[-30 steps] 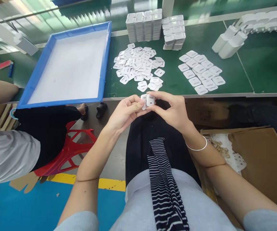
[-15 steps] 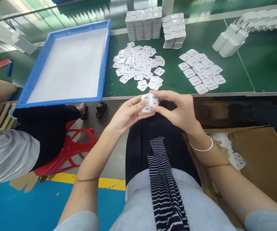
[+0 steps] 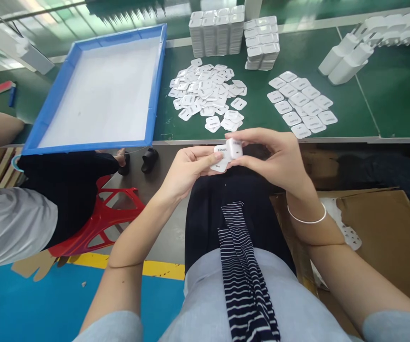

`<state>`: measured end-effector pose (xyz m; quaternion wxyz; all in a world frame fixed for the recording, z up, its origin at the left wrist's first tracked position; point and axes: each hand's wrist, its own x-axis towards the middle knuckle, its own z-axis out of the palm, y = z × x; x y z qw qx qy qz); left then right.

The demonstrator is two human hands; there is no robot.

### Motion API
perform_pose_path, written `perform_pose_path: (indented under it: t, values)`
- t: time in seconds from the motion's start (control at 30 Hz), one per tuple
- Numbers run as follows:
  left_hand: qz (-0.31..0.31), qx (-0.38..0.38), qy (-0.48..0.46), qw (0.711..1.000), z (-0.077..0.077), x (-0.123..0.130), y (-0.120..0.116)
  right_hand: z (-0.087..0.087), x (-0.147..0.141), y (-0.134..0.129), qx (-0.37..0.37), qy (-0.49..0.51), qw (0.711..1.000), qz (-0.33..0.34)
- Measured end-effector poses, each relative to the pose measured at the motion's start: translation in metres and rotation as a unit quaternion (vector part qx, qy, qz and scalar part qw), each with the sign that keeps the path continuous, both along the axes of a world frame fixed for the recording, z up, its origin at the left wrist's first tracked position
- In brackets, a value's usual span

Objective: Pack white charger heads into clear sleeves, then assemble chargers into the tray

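In front of my lap, my left hand (image 3: 186,175) pinches a flat white printed plate with a small slot (image 3: 220,165), thumb on top. My right hand (image 3: 278,151) grips a white rounded piece (image 3: 235,149) between thumb and fingers, its edge turned toward me. The two pieces touch or overlap; whether the right one is a single part or a small stack, I cannot tell. Beyond my hands, on the green table, lies a loose pile of similar white plates (image 3: 205,90). To its right, more plates (image 3: 300,99) are laid out in rough rows.
Tall stacks of white plates (image 3: 217,35) and a shorter stack (image 3: 262,45) stand behind. A blue-rimmed tray (image 3: 149,111) lies at left, white adapters (image 3: 347,59) at right. An open cardboard box (image 3: 386,237) is beside my right arm. A person sits on a red stool (image 3: 94,223) at left.
My right hand has moved slightly right and tilted its white piece edge-on. The left hand's plate now shows more of its printed face. The view has shifted a little.
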<state>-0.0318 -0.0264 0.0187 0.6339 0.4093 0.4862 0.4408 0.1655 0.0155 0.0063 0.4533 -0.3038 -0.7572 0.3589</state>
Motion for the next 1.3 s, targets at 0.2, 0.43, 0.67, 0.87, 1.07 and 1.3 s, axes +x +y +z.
perform_pose_path:
  t: [0.2, 0.43, 0.67, 0.87, 1.07, 1.3]
  values:
    - [-0.027, -0.005, -0.017, 0.999, -0.001, -0.003, -0.001, 0.011, -0.004, -0.002, 0.066, -0.158, 0.985, 0.020]
    - [-0.040, -0.045, -0.087, 0.994, -0.007, -0.003, -0.004, 0.004, -0.002, 0.005, 0.040, -0.150, 0.987, 0.028]
    - [0.048, -0.026, -0.111, 0.992, -0.005, 0.008, -0.003, -0.006, -0.014, -0.010, 0.075, -0.156, 0.983, -0.062]
    - [0.023, -0.026, -0.062, 0.997, 0.006, 0.005, -0.001, -0.005, -0.013, -0.008, 0.106, -0.197, 0.972, -0.067]
    - [-0.018, 0.209, 0.272, 0.939, 0.009, -0.008, 0.019, -0.002, 0.000, 0.002, 0.063, -0.129, 0.986, -0.090]
    - [-0.127, 0.354, 0.638, 0.672, 0.002, -0.034, 0.069, -0.010, 0.004, 0.012, -0.031, 0.002, 0.994, -0.104]
